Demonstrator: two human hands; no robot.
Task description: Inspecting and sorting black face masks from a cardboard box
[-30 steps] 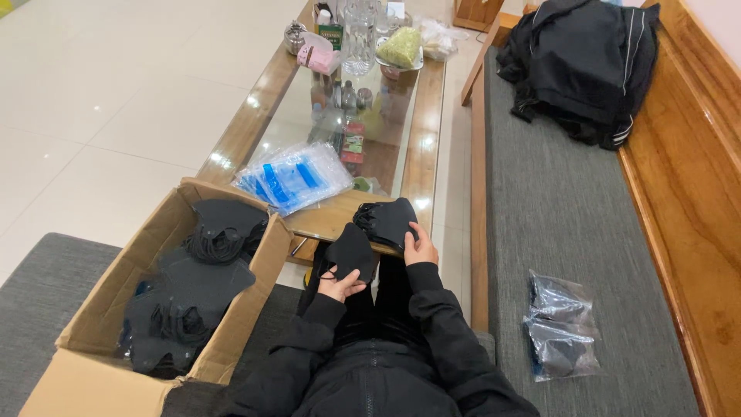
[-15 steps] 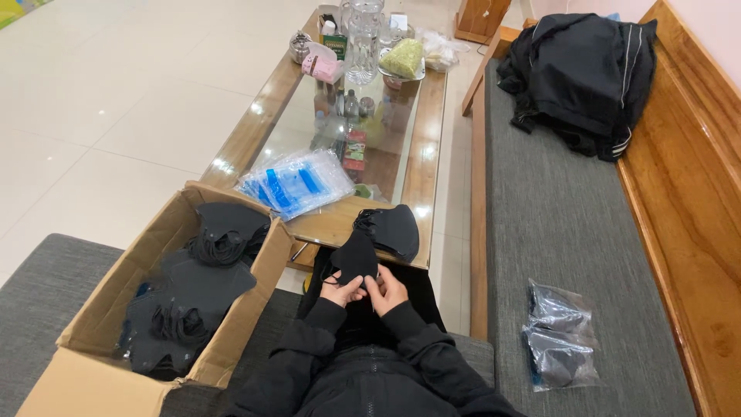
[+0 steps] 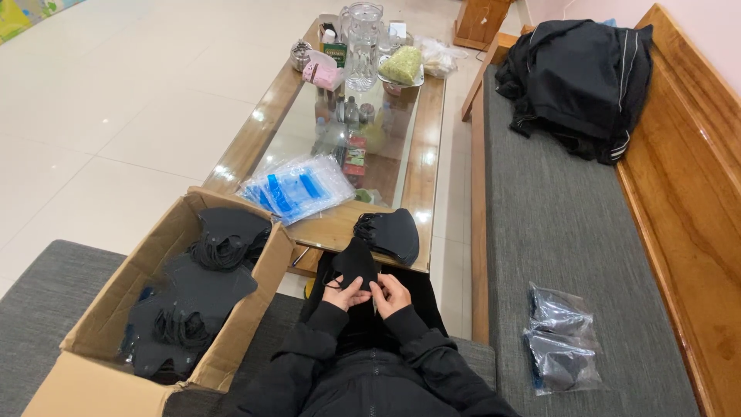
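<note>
Just below the middle of the frame, the left hand [image 3: 345, 293] and the right hand [image 3: 391, 293] met over the lap, both with fingers curled in and pinching the lower edge of a folded black fabric face mask [image 3: 356, 262]. The mask stood up from the fingertips, apparently held that way so that its ear loops hung free and its fold stayed flat. Just above it, on the near edge of the long wooden coffee table with a glass top [image 3: 423, 166], lay a small stack of matching black masks [image 3: 392, 232], close enough to be within easy reach of either hand. To the left of that stack sat a loose pile of clear plastic bags with blue strips [image 3: 297, 187]. At the lower left of the frame, an open brown cardboard box [image 3: 228, 328] stood beside the knees, heaped with more black masks. At the lower right, a few filled clear packets [image 3: 559, 347] rested on the grey bench cushion [image 3: 563, 224], and a black jacket [image 3: 579, 77] lay bundled at the upper right.
</note>
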